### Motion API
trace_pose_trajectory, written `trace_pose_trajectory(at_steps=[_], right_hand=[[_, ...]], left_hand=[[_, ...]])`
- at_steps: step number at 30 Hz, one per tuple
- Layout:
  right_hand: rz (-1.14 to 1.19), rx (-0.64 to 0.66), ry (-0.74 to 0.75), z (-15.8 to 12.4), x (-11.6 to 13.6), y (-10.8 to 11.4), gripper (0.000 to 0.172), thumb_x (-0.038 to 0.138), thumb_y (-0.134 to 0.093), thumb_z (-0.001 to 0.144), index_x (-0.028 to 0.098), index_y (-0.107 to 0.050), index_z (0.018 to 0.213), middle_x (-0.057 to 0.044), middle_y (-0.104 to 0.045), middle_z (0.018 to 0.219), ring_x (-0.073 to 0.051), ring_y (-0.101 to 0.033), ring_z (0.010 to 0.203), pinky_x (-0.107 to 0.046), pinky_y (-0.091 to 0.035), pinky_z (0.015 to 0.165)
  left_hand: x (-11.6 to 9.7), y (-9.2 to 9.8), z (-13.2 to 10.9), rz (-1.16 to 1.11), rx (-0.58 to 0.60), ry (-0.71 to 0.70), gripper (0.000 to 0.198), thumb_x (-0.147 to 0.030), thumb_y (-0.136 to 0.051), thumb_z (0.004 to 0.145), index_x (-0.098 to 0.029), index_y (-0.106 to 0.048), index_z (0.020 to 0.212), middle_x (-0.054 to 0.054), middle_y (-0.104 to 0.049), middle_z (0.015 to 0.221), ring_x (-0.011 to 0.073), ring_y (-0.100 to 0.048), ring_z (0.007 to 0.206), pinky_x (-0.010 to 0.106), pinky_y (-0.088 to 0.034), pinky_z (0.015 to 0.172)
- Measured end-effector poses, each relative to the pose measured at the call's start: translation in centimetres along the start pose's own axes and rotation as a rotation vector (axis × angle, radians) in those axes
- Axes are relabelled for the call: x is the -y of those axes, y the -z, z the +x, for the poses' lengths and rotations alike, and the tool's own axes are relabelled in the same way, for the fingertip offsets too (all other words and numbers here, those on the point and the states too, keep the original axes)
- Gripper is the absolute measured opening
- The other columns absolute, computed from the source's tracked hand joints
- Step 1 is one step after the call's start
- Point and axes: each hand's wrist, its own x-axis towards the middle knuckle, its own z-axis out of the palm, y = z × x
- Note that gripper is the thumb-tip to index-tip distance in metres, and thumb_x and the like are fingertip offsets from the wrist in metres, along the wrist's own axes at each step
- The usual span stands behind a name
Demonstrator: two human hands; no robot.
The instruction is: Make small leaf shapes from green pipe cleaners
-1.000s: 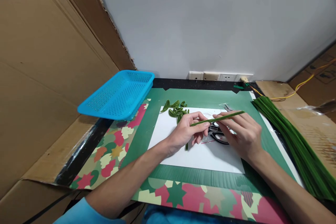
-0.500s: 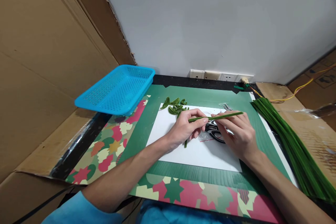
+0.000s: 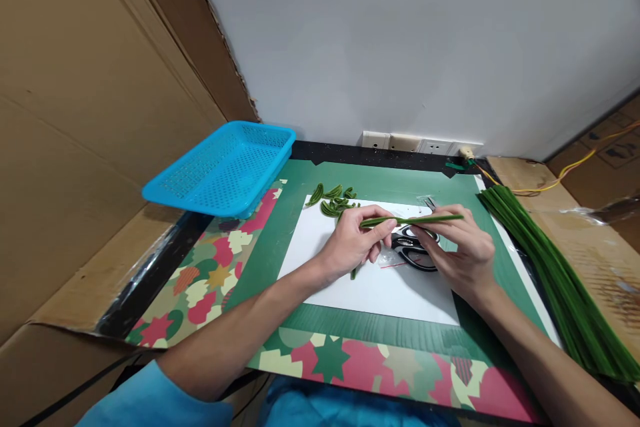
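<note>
My left hand [image 3: 353, 237] is closed, thumb and fingers pinching a green pipe cleaner [image 3: 435, 218] above the white sheet. From the other side my right hand [image 3: 463, 250] has its thumb and fingertips closed around the same stem, whose free end points right across the fingers. Black-handled scissors [image 3: 417, 260] lie beneath the hands, partly covered by them. Behind my left hand rest several short bent pieces of green pipe cleaner [image 3: 330, 208]. A straight green piece [image 3: 354, 273] pokes out below that hand.
A white sheet [image 3: 380, 297] lies on a green mat [image 3: 260, 260]. The blue basket [image 3: 220, 207] stands at the back left, and a bundle of long green pipe cleaners [image 3: 555, 280] lies at the right. Tweezer-like metal tips [image 3: 430, 203] show behind my right hand. Cardboard [image 3: 75, 147] walls the left side.
My right hand has shifted slightly right along the pipe cleaner and turned a little, uncovering more of the scissors. My left hand keeps its hold almost unmoved.
</note>
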Motion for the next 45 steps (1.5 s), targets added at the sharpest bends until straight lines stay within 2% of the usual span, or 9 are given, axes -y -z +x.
trace_pose_trajectory(at_steps=[6,13,21,27,31,34,38,40,45], right_hand=[[-0.047,0.023,0.086,-0.46,0.08,-0.38,0.016,0.012,-0.073,0.094,0.023,-0.077,0.105,-0.005,-0.082,0.089,-0.023,-0.072,0.080,-0.040,-0.054,0.076],[-0.130,0.114,0.119,-0.49,0.65,-0.30,0.022,0.011,-0.070,0.095,0.022,-0.072,0.114,-0.004,-0.078,0.086,-0.023,-0.066,0.081,-0.037,-0.046,0.074],[-0.062,0.237,0.134,-0.58,0.90,-0.63,0.026,0.011,-0.063,0.098,0.015,-0.065,0.124,-0.009,-0.075,0.096,-0.025,-0.063,0.088,-0.038,-0.047,0.080],[-0.067,0.248,0.130,-0.44,0.68,-0.57,0.019,0.009,-0.059,0.100,0.015,-0.067,0.116,-0.008,-0.073,0.089,-0.023,-0.060,0.080,-0.038,-0.044,0.074],[-0.091,0.228,0.118,-0.34,0.68,-0.53,0.017,0.008,-0.060,0.099,0.016,-0.068,0.110,-0.007,-0.073,0.087,-0.022,-0.060,0.078,-0.037,-0.041,0.072],[0.009,0.195,0.024,-0.17,0.82,-0.49,0.018,0.009,-0.061,0.099,0.019,-0.070,0.111,-0.007,-0.074,0.092,-0.023,-0.064,0.082,-0.037,-0.045,0.074],[0.265,0.102,-0.257,0.02,0.83,-0.27,0.011,0.016,-0.064,0.100,0.021,-0.073,0.105,-0.006,-0.076,0.096,-0.021,-0.069,0.086,-0.035,-0.052,0.076],[0.303,0.052,-0.343,0.03,0.70,-0.12,0.009,0.019,-0.066,0.099,0.022,-0.074,0.099,-0.005,-0.075,0.093,-0.021,-0.069,0.083,-0.035,-0.053,0.074],[0.274,-0.042,-0.337,-0.06,0.65,-0.05,0.006,0.020,-0.072,0.095,0.023,-0.076,0.099,-0.006,-0.076,0.093,-0.024,-0.069,0.087,-0.040,-0.054,0.079]], left_hand=[[0.10,0.01,-0.08,0.096,-0.090,-0.109,0.030,-0.042,-0.075,0.092,-0.014,-0.073,0.103,-0.001,-0.064,0.076,0.0046,-0.050,0.047,0.018,-0.038,0.043],[0.20,-0.05,-0.18,0.104,-0.081,-0.084,0.031,-0.045,-0.074,0.093,-0.014,-0.071,0.097,-0.001,-0.062,0.073,0.0052,-0.050,0.047,0.018,-0.038,0.044],[0.30,-0.06,-0.02,0.125,-0.092,-0.089,0.032,-0.046,-0.073,0.094,-0.015,-0.068,0.097,-0.003,-0.061,0.070,0.0049,-0.050,0.044,0.017,-0.039,0.043],[0.28,-0.02,-0.05,0.249,-0.111,-0.100,0.026,-0.039,-0.070,0.095,-0.013,-0.071,0.096,0.001,-0.066,0.077,0.0067,-0.053,0.045,0.020,-0.044,0.044],[0.14,0.00,-0.02,0.190,-0.082,-0.079,0.028,-0.040,-0.072,0.093,-0.013,-0.071,0.093,0.002,-0.069,0.079,0.0058,-0.053,0.045,0.019,-0.043,0.042],[-0.03,0.13,0.04,0.092,-0.057,-0.028,0.032,-0.044,-0.076,0.090,-0.013,-0.071,0.092,0.003,-0.069,0.077,0.0060,-0.055,0.044,0.018,-0.037,0.038],[-0.21,0.36,0.10,-0.034,-0.050,0.037,0.034,-0.046,-0.080,0.087,-0.013,-0.070,0.089,0.001,-0.068,0.073,0.0062,-0.055,0.043,0.017,-0.033,0.036],[-0.24,0.41,0.12,-0.062,-0.073,0.041,0.033,-0.045,-0.081,0.085,-0.014,-0.069,0.087,0.000,-0.068,0.070,0.0055,-0.053,0.042,0.016,-0.033,0.037],[-0.45,0.19,0.02,-0.047,-0.136,0.016,0.031,-0.042,-0.081,0.085,-0.014,-0.068,0.083,-0.002,-0.064,0.064,0.0044,-0.051,0.042,0.016,-0.034,0.038]])
